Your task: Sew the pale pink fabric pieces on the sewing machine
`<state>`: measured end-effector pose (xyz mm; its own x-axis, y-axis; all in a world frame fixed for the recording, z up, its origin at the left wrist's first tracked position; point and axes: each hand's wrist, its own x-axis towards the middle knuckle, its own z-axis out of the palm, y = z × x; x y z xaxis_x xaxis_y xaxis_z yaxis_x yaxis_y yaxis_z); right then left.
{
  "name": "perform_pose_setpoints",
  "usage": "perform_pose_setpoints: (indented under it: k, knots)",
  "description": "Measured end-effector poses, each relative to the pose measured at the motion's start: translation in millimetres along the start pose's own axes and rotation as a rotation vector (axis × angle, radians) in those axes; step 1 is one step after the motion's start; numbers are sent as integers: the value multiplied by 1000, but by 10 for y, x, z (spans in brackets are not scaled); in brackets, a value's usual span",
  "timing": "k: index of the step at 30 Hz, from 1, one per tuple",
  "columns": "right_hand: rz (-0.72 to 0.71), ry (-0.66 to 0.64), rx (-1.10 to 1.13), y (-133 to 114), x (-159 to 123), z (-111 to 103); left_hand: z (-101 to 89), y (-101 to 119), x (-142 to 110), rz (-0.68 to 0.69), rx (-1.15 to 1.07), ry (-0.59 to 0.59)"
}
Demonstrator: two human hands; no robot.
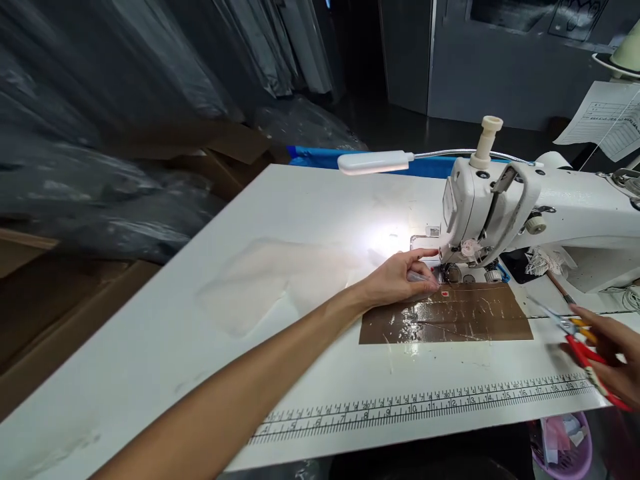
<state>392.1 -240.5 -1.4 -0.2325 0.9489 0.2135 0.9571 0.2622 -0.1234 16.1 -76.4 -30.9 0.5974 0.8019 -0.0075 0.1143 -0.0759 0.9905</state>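
My left hand (403, 279) reaches across the white sewing table (150, 347) to the needle area of the white sewing machine (500, 207). Its fingers are pinched together on a small pale piece beside the presser foot (440, 270); I cannot make out what the piece is. My right hand (613, 357) is at the right edge of the view, closed around red-handled scissors (583, 353), which are blurred by motion. A brown taped patch (450, 320) covers the table in front of the needle.
A thin white fabric piece (260, 280) lies left of my forearm. A lamp (375, 162) on a gooseneck lights the needle plate. A printed ruler (425, 403) runs along the table's front edge. Cardboard boxes (60, 300) stand at the left, a purple basket (565, 447) below right.
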Motion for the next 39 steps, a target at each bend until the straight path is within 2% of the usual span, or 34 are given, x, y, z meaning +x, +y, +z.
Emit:
perform_pose_setpoints:
  k: [2, 4, 7, 10, 13, 20, 28, 31, 39]
  knots:
    - [-167, 34, 102, -318, 390, 45, 3, -23, 10, 29, 8, 4]
    - [-253, -58, 47, -611, 757, 115, 9, -43, 16, 50, 17, 10]
    - [-239, -217, -140, -941, 1152, 195, 17, -62, 11, 48, 9, 23]
    - [-220, -368, -273, -1114, 1337, 204, 19, -71, -3, 19, 3, 36]
    - [-204, -423, -323, -1174, 1387, 181, 12, -77, -9, -3, 1, 49]
    - [-213, -455, -369, -1213, 1415, 187, -2, -58, 6, -53, -30, 51]
    - [-288, -266, -242, -1184, 1432, 246, -4, -24, 2, -74, -37, 46]
    - [-312, -231, -199, -1180, 1433, 242, -7, -25, 0, -88, -39, 54]
    - [-316, -375, -49, -1178, 1474, 146, 0, -30, -10, -78, 6, 44]
